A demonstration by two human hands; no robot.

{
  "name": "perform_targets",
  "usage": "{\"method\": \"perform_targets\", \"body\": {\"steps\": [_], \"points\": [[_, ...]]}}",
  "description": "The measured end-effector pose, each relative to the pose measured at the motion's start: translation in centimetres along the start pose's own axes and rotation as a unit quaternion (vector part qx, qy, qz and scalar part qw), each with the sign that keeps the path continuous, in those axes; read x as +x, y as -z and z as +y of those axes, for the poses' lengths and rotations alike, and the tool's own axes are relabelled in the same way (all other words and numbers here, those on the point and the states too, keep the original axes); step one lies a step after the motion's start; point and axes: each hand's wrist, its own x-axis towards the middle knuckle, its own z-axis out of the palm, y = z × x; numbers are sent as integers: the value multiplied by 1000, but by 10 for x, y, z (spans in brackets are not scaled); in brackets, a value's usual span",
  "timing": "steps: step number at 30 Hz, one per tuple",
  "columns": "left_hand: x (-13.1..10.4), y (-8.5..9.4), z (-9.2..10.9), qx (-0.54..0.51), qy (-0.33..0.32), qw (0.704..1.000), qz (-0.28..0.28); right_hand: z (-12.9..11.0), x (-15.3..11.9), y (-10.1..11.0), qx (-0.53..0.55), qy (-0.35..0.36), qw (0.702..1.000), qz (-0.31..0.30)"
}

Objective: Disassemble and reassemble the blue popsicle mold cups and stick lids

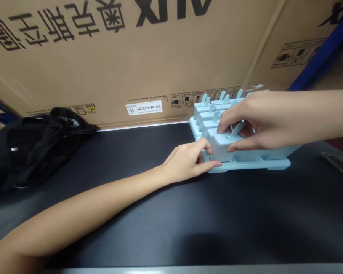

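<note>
A light blue popsicle mould set stands on the black table, its several moulds upright in a low tray point(248, 165) with stick handles pointing up. My left hand point(188, 159) grips the tray's near left corner, thumb along the front rim and fingers bent at the side. From above, my right hand point(250, 125) reaches over the front left popsicle mould point(221, 146), thumb on its near side and fingers around the handle point(236, 130). That mould sits at the tray's front corner. My right hand and forearm hide part of the moulds behind.
A black cloth bag point(37, 144) lies on the table point(148, 220) at the left. Large cardboard boxes point(160, 61) stand along the back edge. A blue metal post point(322, 53) rises at the right, with a dark flat object point(338, 165) at the right edge.
</note>
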Motion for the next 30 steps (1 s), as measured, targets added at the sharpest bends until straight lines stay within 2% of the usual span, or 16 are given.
{"method": "perform_targets", "body": {"steps": [5, 9, 13, 17, 23, 28, 29, 30], "points": [[-1, -4, -2, -8, -3, 1000, 10, -6, 2, -6, -44, -30, 998, -19], [-5, -5, -2, -6, -20, 999, 43, -15, -3, 1, -53, -58, 997, -7], [-8, -2, -3, 26, -61, 997, 27, -17, 0, 9, -55, -64, 996, -19], [-8, -1, -4, 46, -65, 997, 16, -12, 10, 8, -33, -77, 996, -11], [-9, 1, -3, 69, -56, 996, 8, -10, 15, 3, -85, -47, 995, -14], [-8, 5, 3, 96, -42, 994, -8, -20, -1, 9, -42, 59, 997, 12], [-9, 6, 4, 103, -42, 994, -6, -21, -9, 10, -26, 81, 996, 30], [-11, 8, 5, 109, -43, 993, -5, -21, -19, 11, -9, 94, 993, 73]]}}
